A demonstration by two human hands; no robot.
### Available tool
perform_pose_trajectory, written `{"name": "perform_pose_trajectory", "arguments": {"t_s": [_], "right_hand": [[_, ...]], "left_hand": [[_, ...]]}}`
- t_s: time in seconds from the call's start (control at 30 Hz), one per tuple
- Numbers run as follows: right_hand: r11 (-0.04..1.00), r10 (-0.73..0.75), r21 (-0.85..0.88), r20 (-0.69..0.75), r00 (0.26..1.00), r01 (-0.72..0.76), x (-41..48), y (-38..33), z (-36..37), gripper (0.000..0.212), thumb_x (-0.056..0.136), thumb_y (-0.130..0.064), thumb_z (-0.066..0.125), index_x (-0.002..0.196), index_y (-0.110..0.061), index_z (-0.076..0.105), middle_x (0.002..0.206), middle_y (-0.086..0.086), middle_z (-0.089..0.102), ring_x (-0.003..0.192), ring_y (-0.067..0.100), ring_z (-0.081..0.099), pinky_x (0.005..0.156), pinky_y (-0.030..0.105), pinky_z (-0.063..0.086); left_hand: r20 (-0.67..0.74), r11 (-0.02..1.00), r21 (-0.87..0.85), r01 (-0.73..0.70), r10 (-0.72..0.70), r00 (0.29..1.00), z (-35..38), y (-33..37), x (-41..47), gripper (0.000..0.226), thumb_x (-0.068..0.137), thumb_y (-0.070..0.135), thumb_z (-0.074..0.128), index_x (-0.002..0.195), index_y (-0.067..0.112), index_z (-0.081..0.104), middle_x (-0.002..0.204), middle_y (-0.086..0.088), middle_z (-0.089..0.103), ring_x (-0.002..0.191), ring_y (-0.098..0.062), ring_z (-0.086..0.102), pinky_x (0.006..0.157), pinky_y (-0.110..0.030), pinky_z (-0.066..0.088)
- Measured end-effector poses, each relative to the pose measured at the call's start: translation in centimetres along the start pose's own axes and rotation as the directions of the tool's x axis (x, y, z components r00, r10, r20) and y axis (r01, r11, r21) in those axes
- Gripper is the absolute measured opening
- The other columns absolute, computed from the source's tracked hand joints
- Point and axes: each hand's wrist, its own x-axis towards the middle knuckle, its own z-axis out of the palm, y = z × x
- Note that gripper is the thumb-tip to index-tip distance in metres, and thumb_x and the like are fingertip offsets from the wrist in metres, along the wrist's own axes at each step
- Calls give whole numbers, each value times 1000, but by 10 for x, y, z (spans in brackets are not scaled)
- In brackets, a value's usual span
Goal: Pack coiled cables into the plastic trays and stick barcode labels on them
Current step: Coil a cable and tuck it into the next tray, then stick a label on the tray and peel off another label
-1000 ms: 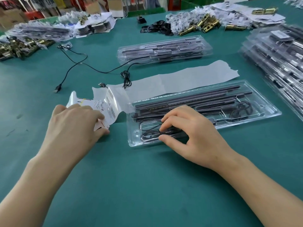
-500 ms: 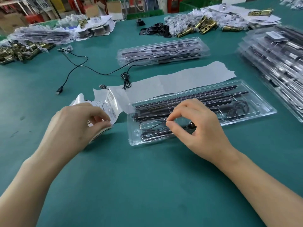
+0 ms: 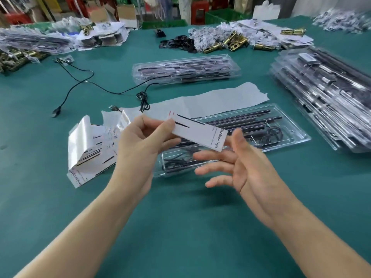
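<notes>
My left hand [image 3: 144, 141] pinches the near end of a white label [image 3: 197, 132] printed "Grow Light" and holds it in the air above the clear plastic tray [image 3: 291, 125]. The tray lies on the green table and holds dark bars and coiled black cables [image 3: 272, 134]. My right hand [image 3: 239, 163] hovers palm-up just under the label's far end, fingers spread and relaxed, holding nothing. A stack of label sheets [image 3: 88, 149] lies left of the tray.
A long strip of white backing paper [image 3: 216, 101] lies behind the tray. A loose black USB cable [image 3: 80, 85] trails at back left. A closed packed tray [image 3: 184, 69] sits further back, and a pile of packed trays [image 3: 325, 93] fills the right side. Brass hardware and papers line the far edge.
My left hand has lifted a label off the sheet stack and raised it over the tray. My right hand has left the cable in the tray and turned palm-up under the label.
</notes>
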Motion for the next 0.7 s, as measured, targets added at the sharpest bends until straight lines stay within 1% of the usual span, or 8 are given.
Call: {"name": "perform_pose_trajectory", "arguments": {"t_s": [0.07,0.13,0.17,0.23,0.3,0.43,0.53,0.7], "right_hand": [[998,-42,-48,-183,982,33,-5,6,3,35,93,-44,68,112,-15,72,96,11,78,74,22,74,61,26,57],[998,-53,-45,-330,943,40,-6,10,1,14,98,-24,66,101,-11,72,78,6,74,57,16,64,55,24,54],[997,-61,-69,-387,920,37,-7,10,-4,11,99,-19,65,96,-11,71,70,4,69,52,15,57,51,23,51],[983,-86,-184,-471,878,-3,-12,5,-16,11,98,-16,66,90,-11,72,63,2,63,48,15,51,48,23,48],[951,-79,-299,-472,878,-75,-18,1,-28,13,97,-16,68,85,-14,73,62,3,63,47,16,51,47,23,48],[926,77,-319,-361,929,-201,-28,3,-34,22,98,-16,66,78,-16,74,65,10,66,46,20,56,45,28,50],[910,123,-339,-328,937,-239,-30,7,-33,16,99,-16,65,87,-7,69,66,11,65,46,21,55,45,30,49],[906,144,-334,-330,933,-258,-24,13,-27,16,100,-15,64,92,-1,65,65,9,64,46,20,55,46,30,49]], "left_hand": [[130,992,120,-23,7,992,1,-8,-3,18,87,24,81,76,20,67,79,-3,75,74,-19,73,70,-23,58],[247,912,367,-184,95,964,-4,-13,-5,17,83,39,82,78,26,71,82,3,77,77,-16,73,70,-20,53],[308,810,496,-312,172,936,-10,-15,-5,17,83,44,78,82,29,72,86,9,76,82,-10,72,74,-18,50],[472,500,680,-536,261,842,-21,-17,-1,23,86,53,73,98,34,74,102,18,73,101,-4,67,86,-21,49],[545,325,748,-578,194,815,-30,-19,0,35,86,58,74,113,36,74,118,21,67,115,-2,61,96,-27,49],[539,311,772,-554,143,830,-35,-23,0,23,83,52,78,103,41,77,121,25,67,114,5,58,86,-22,48],[522,346,759,-551,181,833,-36,-23,0,9,85,45,80,90,37,79,115,22,72,113,7,62,87,-27,54],[575,244,738,-629,260,776,-32,-28,-2,18,94,42,63,84,28,69,95,12,76,85,-16,74,64,-40,58]]}}
